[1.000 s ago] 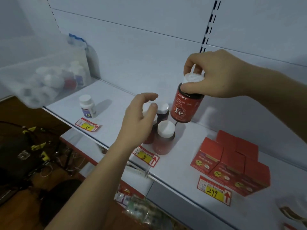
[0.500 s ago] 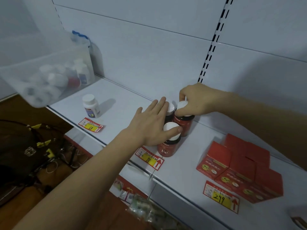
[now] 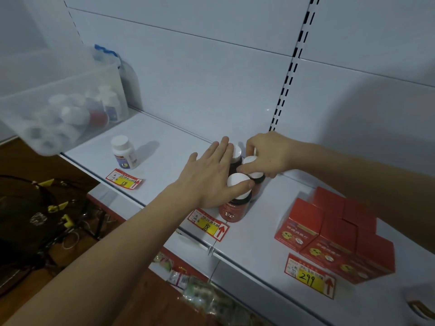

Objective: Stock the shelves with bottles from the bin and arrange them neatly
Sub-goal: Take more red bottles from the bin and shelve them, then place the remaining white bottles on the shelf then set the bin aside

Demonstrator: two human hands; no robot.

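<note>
Several dark red bottles with white caps stand clustered on the white shelf (image 3: 164, 147). The front red bottle (image 3: 231, 211) shows an "Fe" label. My left hand (image 3: 211, 175) lies flat with straight fingers against the left side of the cluster, thumb on the front cap. My right hand (image 3: 268, 154) pinches the white cap of the right red bottle (image 3: 255, 187), which stands on the shelf. A back red bottle (image 3: 236, 155) is half hidden by my left fingers. A clear plastic bin (image 3: 58, 107) holding several bottles sits at the shelf's left end.
A lone white bottle (image 3: 124, 151) stands on the shelf left of the cluster. Red boxes (image 3: 336, 234) are stacked at the right. Yellow price tags (image 3: 208, 225) line the shelf's front edge. Packets lie on the lower shelf, and a dark bag rests on the floor.
My right hand brought the red bottle down from the air onto the shelf beside the others. My left hand flattened against the cluster and has stayed there.
</note>
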